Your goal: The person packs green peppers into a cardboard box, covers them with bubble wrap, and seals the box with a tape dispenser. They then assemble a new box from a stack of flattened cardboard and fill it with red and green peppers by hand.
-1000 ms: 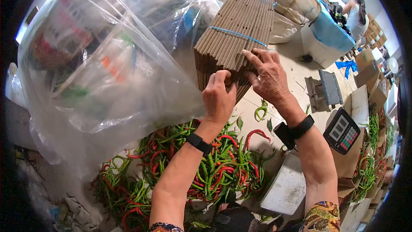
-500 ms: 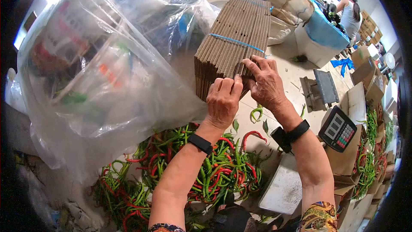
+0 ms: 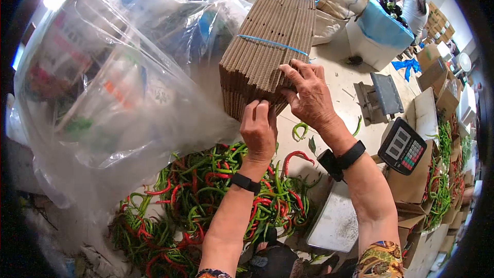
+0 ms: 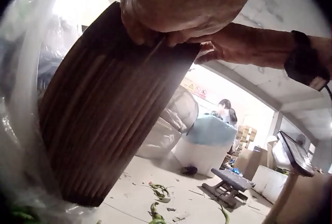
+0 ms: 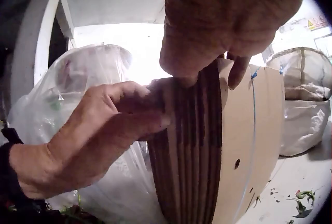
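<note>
A thick bundle of flattened cardboard boxes (image 3: 267, 46), bound by a blue strap (image 3: 272, 44), stands on end in front of me. My left hand (image 3: 259, 129) is at its near face. In the right wrist view, the left thumb and bent fingers pinch the edge of a cardboard sheet (image 5: 174, 115). My right hand (image 3: 311, 95) grips the near right corner of the bundle. Its fingers bend over the top edges while the thumb lies close to the left fingers. From the left wrist, the folded layers (image 4: 109, 110) show below the left hand, whose fingertips are partly hidden.
A large clear plastic bag (image 3: 118, 87) bulges left of the bundle. Red and green chili peppers (image 3: 216, 185) lie heaped below my arms. To the right are a scale (image 3: 337, 221) with a keypad display (image 3: 402, 146), a small stool (image 3: 386, 95) and a blue-lined white bin (image 3: 373, 41). A person (image 3: 414, 10) is behind.
My left hand lifted its fingers onto the near top edge, then dropped lower on the near face. The right hand stays at the corner. The whole view has shifted slightly.
</note>
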`<action>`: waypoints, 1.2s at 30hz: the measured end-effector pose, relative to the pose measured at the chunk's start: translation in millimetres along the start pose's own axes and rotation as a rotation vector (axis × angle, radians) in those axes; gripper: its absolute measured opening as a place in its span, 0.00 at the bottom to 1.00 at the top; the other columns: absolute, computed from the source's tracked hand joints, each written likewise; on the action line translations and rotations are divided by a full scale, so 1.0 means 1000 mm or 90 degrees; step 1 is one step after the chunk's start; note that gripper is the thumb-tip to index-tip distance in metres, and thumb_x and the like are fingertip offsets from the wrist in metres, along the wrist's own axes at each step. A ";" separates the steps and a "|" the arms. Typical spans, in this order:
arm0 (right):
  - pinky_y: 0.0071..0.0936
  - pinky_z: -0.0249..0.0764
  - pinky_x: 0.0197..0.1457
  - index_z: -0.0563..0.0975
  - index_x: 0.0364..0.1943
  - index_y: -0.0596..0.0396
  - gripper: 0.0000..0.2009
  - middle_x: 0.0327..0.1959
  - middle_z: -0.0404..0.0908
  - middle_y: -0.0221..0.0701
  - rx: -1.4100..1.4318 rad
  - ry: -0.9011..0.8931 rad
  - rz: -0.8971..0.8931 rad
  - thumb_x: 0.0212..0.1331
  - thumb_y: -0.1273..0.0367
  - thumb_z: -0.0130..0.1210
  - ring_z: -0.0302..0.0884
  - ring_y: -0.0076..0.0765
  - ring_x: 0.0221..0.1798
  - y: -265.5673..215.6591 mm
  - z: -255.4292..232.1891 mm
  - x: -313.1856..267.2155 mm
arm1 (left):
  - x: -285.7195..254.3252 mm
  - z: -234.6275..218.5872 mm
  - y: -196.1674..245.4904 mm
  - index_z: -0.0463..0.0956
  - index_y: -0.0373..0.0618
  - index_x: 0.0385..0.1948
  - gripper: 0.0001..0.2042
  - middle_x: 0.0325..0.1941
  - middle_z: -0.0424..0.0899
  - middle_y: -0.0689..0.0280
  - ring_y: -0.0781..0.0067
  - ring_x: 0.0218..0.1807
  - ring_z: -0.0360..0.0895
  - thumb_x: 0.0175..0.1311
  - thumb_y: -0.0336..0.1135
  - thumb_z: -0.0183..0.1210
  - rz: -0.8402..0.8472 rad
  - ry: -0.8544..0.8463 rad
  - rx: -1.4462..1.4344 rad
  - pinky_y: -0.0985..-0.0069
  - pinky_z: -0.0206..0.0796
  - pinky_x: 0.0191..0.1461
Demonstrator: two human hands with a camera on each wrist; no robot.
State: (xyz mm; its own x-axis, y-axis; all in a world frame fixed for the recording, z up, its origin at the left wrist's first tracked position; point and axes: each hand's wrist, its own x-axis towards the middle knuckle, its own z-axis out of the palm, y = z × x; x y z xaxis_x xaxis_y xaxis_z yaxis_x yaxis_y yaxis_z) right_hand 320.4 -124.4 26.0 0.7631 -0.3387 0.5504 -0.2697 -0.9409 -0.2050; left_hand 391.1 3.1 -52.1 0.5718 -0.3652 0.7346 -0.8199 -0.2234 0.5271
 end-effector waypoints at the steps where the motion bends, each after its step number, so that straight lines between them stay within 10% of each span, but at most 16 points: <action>1: 0.43 0.70 0.61 0.75 0.55 0.47 0.28 0.58 0.73 0.41 0.002 -0.015 0.008 0.43 0.73 0.66 0.67 0.54 0.57 0.000 -0.001 0.001 | -0.002 0.001 0.003 0.75 0.42 0.46 0.17 0.38 0.80 0.55 0.50 0.40 0.79 0.53 0.22 0.63 -0.034 0.018 -0.028 0.60 0.73 0.44; 36: 0.37 0.68 0.63 0.74 0.51 0.51 0.23 0.53 0.76 0.38 0.079 0.046 0.090 0.46 0.73 0.65 0.70 0.48 0.58 0.005 -0.005 -0.003 | 0.081 -0.028 0.002 0.78 0.45 0.36 0.09 0.40 0.77 0.62 0.56 0.50 0.72 0.52 0.25 0.59 0.147 -0.118 0.066 0.61 0.67 0.52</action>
State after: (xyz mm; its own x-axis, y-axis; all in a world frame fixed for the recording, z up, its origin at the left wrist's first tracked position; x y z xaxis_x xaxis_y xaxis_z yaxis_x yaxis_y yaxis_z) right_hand 313.4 -127.8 27.6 0.6769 -0.4716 0.5652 -0.2937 -0.8771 -0.3801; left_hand 437.1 -2.1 20.4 0.3636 -0.5737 0.7339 -0.9312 -0.2029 0.3027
